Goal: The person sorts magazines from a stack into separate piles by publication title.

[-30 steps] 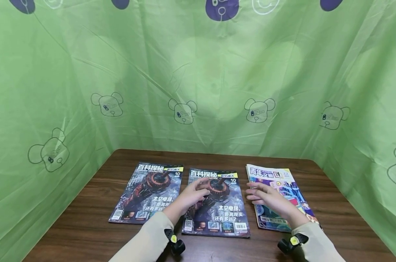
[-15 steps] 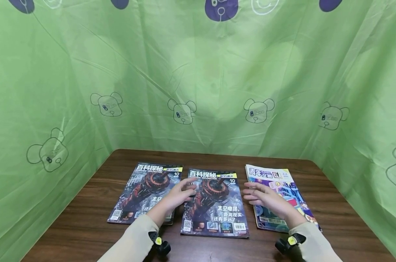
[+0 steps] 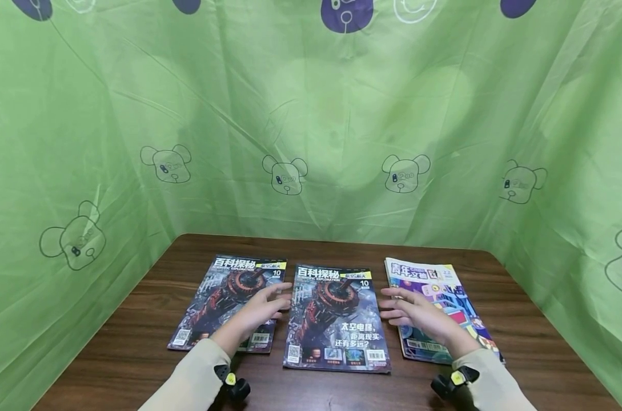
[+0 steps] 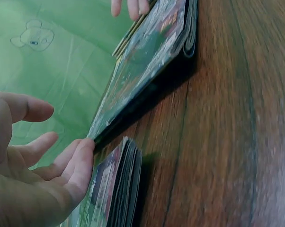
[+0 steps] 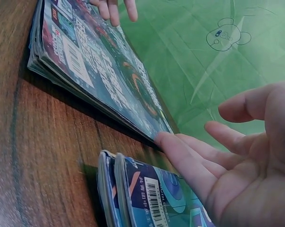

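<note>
A dark science magazine stack (image 3: 336, 319) with a red ring on its cover lies in the middle of the table. My left hand (image 3: 256, 311) hovers over the right side of a matching stack (image 3: 215, 302), its fingers loosely extended. In the left wrist view its lowest fingertips (image 4: 88, 146) are right at the middle stack's edge. On the other side, my right hand (image 3: 424, 317) reaches across a purple and white magazine stack (image 3: 460, 299), fingers spread and relaxed. The right wrist view puts its lowest fingertips (image 5: 164, 139) at the middle stack's right edge. Neither hand grips anything.
The brown wooden table (image 3: 136, 365) has rounded far corners. A green curtain (image 3: 341, 217) with bear drawings hangs behind it and along both sides. Narrow strips of tabletop separate the three stacks.
My left hand has moved left, from over the middle stack to the gap beside its left edge. The right hand has shifted very slightly left. The magazines have stayed in place.
</note>
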`<state>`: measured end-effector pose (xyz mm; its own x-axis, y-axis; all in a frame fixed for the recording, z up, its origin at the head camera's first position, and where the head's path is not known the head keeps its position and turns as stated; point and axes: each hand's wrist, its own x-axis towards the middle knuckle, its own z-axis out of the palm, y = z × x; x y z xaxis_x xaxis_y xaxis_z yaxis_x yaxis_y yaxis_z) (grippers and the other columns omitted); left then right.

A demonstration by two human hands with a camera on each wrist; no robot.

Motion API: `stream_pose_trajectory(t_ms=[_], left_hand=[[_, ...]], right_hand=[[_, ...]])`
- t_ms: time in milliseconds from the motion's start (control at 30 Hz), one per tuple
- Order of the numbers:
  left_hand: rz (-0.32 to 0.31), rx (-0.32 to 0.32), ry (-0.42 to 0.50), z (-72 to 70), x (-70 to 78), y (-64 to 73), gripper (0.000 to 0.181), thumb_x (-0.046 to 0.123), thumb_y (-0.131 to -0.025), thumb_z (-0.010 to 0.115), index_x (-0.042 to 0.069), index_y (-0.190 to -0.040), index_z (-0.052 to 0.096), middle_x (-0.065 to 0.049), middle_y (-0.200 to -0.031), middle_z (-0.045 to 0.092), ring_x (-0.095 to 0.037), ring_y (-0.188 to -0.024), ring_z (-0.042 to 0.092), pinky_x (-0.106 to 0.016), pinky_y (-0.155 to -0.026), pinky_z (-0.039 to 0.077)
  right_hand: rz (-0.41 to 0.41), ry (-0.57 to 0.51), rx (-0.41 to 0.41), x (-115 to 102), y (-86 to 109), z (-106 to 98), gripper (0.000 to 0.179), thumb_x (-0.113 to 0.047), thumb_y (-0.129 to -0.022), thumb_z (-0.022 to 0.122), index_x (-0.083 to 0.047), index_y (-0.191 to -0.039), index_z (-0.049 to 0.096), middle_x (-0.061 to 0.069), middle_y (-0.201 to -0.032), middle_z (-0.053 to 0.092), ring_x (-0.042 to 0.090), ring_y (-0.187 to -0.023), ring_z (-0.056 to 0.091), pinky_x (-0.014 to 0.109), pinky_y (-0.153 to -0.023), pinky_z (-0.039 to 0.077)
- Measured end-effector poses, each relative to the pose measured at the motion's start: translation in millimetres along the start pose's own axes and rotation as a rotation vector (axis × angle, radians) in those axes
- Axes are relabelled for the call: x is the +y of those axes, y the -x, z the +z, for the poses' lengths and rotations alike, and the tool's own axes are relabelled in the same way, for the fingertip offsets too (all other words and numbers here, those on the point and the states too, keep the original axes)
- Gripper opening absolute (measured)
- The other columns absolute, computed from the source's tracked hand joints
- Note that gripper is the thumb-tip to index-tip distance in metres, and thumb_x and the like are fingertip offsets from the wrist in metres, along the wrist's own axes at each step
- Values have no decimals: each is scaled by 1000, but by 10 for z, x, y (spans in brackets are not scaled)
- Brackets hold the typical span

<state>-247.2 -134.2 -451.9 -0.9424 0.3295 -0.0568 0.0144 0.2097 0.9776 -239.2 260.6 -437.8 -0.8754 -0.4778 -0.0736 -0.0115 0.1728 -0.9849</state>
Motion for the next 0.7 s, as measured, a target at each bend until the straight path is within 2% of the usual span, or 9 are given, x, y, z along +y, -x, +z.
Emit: stream_pose_trajectory(t_ms=[300, 433, 567, 700], left_hand=[[-29, -57, 1, -55, 11, 32, 57, 16, -100, 55, -5, -150, 37, -32, -132, 55, -40, -112, 64, -46, -93, 55], [-31, -53, 17, -57, 17, 29, 56, 15, -99, 55, -5, -149, 39, -31, -131, 56, -39, -110, 65, -45, -93, 55], [-35, -39, 98, -31, 9, 7, 57, 12, -99, 56, -9, -148, 36, -34, -136, 51, -40, -114, 62, -44, -96, 54], [-59, -49, 188, 15, -14, -28, 60, 5, -97, 55, -14, -148, 31, -36, -141, 44, -43, -124, 54, -43, -98, 52]], right_hand=[[4, 5, -24, 26, -6, -1, 50, -9, -108, 33, 18, -149, 21, 41, -138, 44, 48, -120, 55, 47, -98, 52], [16, 16, -22, 39, -12, 1, 50, -10, -108, 32, 17, -149, 22, 41, -138, 45, 46, -119, 57, 46, -97, 53], [24, 30, -26, 43, -16, 5, 50, -12, -109, 32, 17, -149, 22, 40, -138, 45, 45, -119, 58, 46, -96, 53], [29, 38, -20, 40, -14, 7, 50, -13, -109, 34, 16, -149, 24, 40, -138, 46, 45, -119, 58, 45, -96, 54]])
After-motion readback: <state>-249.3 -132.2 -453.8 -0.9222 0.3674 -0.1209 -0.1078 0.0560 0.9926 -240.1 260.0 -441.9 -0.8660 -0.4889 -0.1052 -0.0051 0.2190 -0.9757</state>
